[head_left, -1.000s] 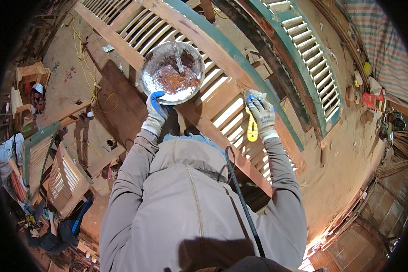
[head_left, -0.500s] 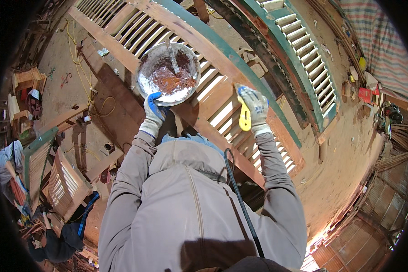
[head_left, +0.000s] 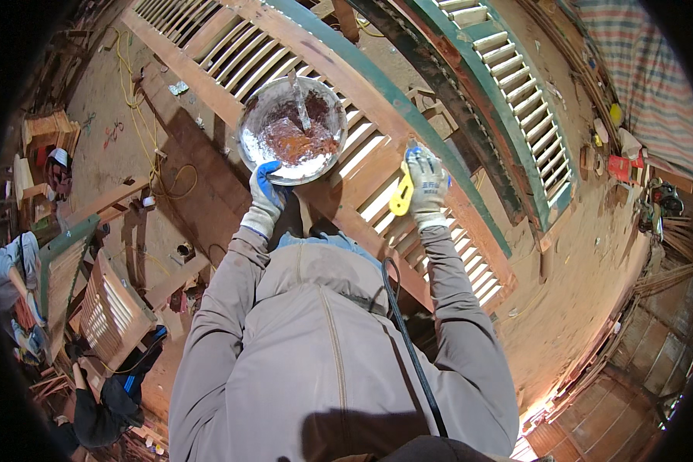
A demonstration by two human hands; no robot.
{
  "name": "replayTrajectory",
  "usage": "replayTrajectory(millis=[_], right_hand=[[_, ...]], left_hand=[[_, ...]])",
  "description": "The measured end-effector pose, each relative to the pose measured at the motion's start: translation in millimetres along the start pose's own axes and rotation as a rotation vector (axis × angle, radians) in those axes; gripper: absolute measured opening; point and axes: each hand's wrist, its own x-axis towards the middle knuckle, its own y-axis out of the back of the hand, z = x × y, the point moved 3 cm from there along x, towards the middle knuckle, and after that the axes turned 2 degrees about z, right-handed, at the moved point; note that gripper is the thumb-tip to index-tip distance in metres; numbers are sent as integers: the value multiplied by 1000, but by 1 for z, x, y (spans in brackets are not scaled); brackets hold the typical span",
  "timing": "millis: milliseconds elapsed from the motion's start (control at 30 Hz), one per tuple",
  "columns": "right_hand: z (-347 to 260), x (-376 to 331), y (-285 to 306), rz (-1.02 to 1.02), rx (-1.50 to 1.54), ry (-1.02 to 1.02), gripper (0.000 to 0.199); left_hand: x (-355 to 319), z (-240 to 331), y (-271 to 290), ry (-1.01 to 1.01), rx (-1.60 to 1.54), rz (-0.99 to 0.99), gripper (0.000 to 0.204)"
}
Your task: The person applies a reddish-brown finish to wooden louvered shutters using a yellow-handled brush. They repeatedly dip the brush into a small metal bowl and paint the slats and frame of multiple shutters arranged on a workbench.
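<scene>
1. Metal bowl (head_left: pixel 292 131) of reddish-brown paste, gripped at the near rim by gloved left hand (head_left: pixel 266 196), above the louvred wooden shutter (head_left: pixel 377 146).
2. Yellow scraper (head_left: pixel 401 196) clasped in gloved right hand (head_left: pixel 427 185), against the slats.
3. Green-edged shutter (head_left: pixel 516 100) just beyond; stacked frames (head_left: pixel 104 308) at left, another person (head_left: pixel 104 408) crouched nearby.

A round shiny metal bowl (head_left: pixel 292 129) sits level in the gloved left hand (head_left: pixel 266 199), part-filled with reddish-brown paste and white smears (a pale stick stands in it). A small flat yellow plastic scraper (head_left: pixel 400 196) hangs blade-down from the gloved right hand (head_left: pixel 427 185), against the louvred wooden shutter (head_left: pixel 362 154).
</scene>
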Motion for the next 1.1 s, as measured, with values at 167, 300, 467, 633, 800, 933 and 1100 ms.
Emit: replayTrajectory(millis=[167, 300, 467, 633, 800, 933, 1100], right_hand=[[-2, -9, -4, -133, 235, -8, 44], [10, -11, 4, -17, 103, -120, 43], [7, -21, 6, -163, 212, -115, 43], [29, -57, 30, 166, 724, -510, 30], [8, -111, 68, 95, 1370, -1308, 19], [-13, -121, 78, 197, 1484, -1333, 18], [6, -143, 30, 119, 1259, -926, 20]], left_hand=[[2, -2, 7, -49, -4, 0, 34], [-2, 1, 0, -17, -56, -18, 37], [-12, 3, -21, 46, -60, -12, 50], [-14, 8, -20, 61, -53, -41, 54], [-15, 10, -23, 52, 9, -36, 58], [-16, 11, -23, 74, -13, -68, 60], [-13, 9, -28, 110, 28, -79, 59]])
